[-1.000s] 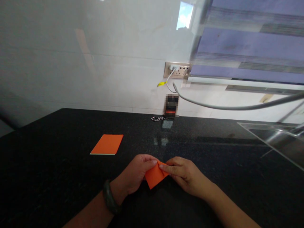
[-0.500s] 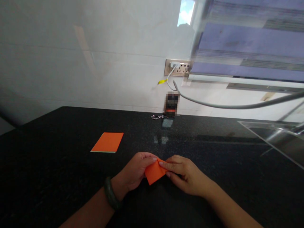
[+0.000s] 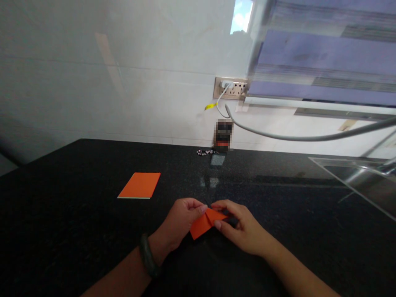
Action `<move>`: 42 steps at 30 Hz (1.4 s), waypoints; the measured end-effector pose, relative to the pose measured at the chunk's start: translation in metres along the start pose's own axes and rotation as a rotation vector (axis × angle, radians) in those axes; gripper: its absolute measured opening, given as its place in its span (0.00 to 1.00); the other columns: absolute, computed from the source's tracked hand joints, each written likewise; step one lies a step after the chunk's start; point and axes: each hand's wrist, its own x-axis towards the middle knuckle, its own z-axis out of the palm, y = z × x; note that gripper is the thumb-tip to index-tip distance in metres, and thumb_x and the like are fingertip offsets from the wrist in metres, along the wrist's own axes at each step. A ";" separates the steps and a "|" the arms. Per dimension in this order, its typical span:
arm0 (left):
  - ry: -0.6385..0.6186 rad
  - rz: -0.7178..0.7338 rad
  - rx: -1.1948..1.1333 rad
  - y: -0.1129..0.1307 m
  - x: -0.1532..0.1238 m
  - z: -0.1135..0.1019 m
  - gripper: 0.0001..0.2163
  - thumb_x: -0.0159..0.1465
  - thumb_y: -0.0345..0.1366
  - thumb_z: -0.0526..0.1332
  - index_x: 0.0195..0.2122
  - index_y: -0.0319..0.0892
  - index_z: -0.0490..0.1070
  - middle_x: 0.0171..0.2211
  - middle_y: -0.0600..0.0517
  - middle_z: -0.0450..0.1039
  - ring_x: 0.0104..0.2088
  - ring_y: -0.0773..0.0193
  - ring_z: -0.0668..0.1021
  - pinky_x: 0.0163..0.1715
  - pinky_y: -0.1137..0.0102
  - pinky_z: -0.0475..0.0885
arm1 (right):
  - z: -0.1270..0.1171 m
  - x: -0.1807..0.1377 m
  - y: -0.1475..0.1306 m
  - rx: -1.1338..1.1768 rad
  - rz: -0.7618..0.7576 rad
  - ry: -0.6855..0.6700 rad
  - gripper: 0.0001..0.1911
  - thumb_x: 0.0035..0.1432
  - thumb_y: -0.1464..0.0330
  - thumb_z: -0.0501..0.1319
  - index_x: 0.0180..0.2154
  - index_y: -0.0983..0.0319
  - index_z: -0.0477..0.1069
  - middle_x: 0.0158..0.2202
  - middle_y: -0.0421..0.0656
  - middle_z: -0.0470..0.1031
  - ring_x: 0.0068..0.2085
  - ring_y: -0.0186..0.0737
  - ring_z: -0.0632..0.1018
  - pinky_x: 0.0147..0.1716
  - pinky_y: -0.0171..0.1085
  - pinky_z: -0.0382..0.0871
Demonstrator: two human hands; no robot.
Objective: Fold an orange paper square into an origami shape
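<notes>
Mid-fold here: both my hands, left (image 3: 181, 218) and right (image 3: 239, 227), pinch the orange paper (image 3: 204, 222) on the worktop (image 3: 62, 231); next I'd guess a firm crease.

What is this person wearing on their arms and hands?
Both forearms are bare, with no sleeves in view. The left hand has a thick, dark green, rounded bangle around its wrist. The right hand and its wrist carry nothing: no ring, watch or glove that shows. The fingernails look short and unpainted.
</notes>
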 end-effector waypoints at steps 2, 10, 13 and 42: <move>-0.005 0.003 -0.004 0.002 -0.001 0.001 0.09 0.50 0.38 0.62 0.26 0.36 0.71 0.22 0.53 0.72 0.22 0.68 0.71 0.25 0.73 0.63 | 0.004 0.000 -0.001 0.075 0.116 0.021 0.16 0.54 0.66 0.57 0.46 0.60 0.63 0.38 0.43 0.72 0.36 0.37 0.73 0.33 0.35 0.67; -0.018 0.021 0.049 0.005 -0.005 0.005 0.09 0.50 0.38 0.62 0.25 0.37 0.71 0.21 0.54 0.71 0.22 0.68 0.71 0.25 0.73 0.62 | 0.018 0.005 0.006 0.102 0.320 0.039 0.11 0.56 0.63 0.54 0.28 0.63 0.68 0.24 0.38 0.68 0.25 0.31 0.67 0.23 0.30 0.60; -0.026 0.030 0.047 0.005 -0.005 0.006 0.08 0.50 0.37 0.62 0.26 0.37 0.71 0.21 0.54 0.71 0.23 0.68 0.71 0.26 0.73 0.63 | 0.017 0.004 0.009 0.129 0.334 0.046 0.11 0.56 0.63 0.55 0.28 0.63 0.69 0.24 0.38 0.67 0.25 0.31 0.67 0.24 0.30 0.60; -0.030 0.132 0.198 0.003 -0.005 0.005 0.08 0.50 0.37 0.61 0.20 0.36 0.71 0.18 0.55 0.67 0.21 0.69 0.67 0.22 0.74 0.60 | 0.021 0.005 0.011 0.286 0.365 0.040 0.09 0.53 0.66 0.56 0.24 0.64 0.66 0.20 0.37 0.64 0.22 0.29 0.63 0.21 0.29 0.56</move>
